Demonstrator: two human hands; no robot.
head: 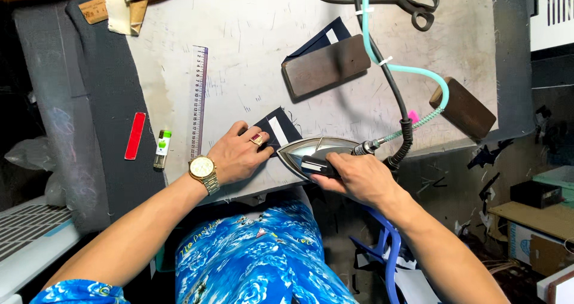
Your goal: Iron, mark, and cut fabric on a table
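Gripping the iron (317,154), the right hand (359,178) presses beside the dark fabric piece (276,130) under the flat left hand (239,157).

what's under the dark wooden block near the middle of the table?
A folded piece of navy fabric with a white strip sticks out from behind the dark rectangular wooden block, which rests on the pale pressing table. How far the fabric runs underneath is hidden.

iron handle: my right hand (359,177) wraps it, so its shape is hidden
dark fabric piece (276,129): near end hidden under my left hand (237,158) and the iron (314,152)
ruler (198,100): markings too small to tell
bench (251,35): far edge cut off at top
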